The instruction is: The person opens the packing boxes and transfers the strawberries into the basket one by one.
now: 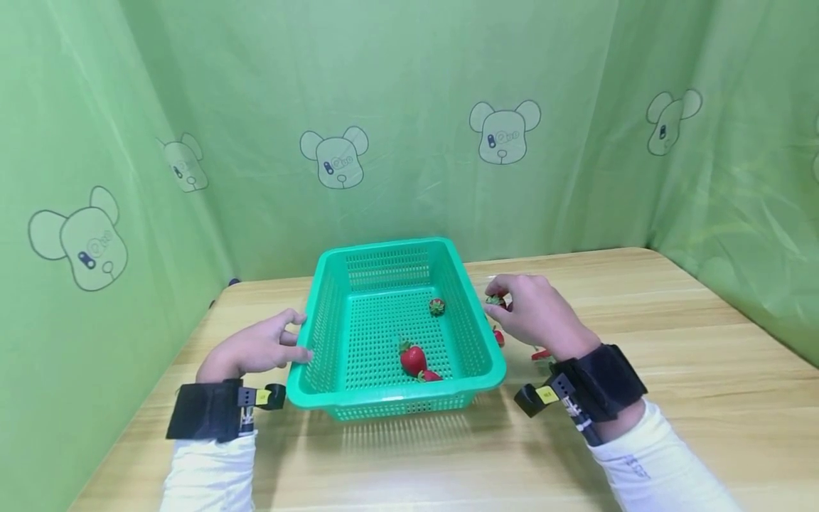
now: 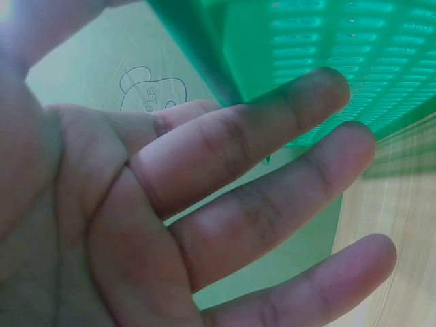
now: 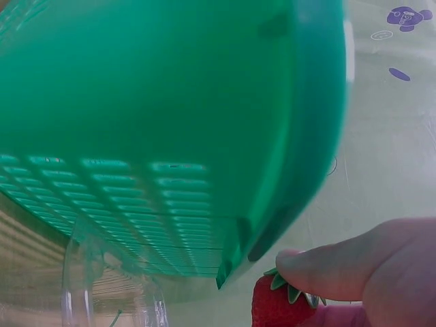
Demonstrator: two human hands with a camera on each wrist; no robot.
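A green plastic basket point(image 1: 397, 395) stands in the middle, with a strawberry point(image 1: 412, 360) and two others, one farther back, on its slotted floor. My left hand point(image 1: 259, 346) holds its left rim, thumb over the edge and the other fingers along the outside wall. Just beyond the right rim, my right hand point(image 1: 534, 313) pinches a red strawberry point(image 3: 279, 306) at its green leaves between thumb and fingers. Below that hand are more strawberries point(image 1: 498, 337), partly hidden by the basket and wrist. A clear plastic box point(image 3: 78, 286) shows there in the right wrist view.
The basket and box are on a light wooden table point(image 1: 678, 355). Green curtains point(image 1: 409, 192) printed with bear heads hang behind and at both sides. Each wrist wears a black strap point(image 1: 207, 410) with a small camera mount.
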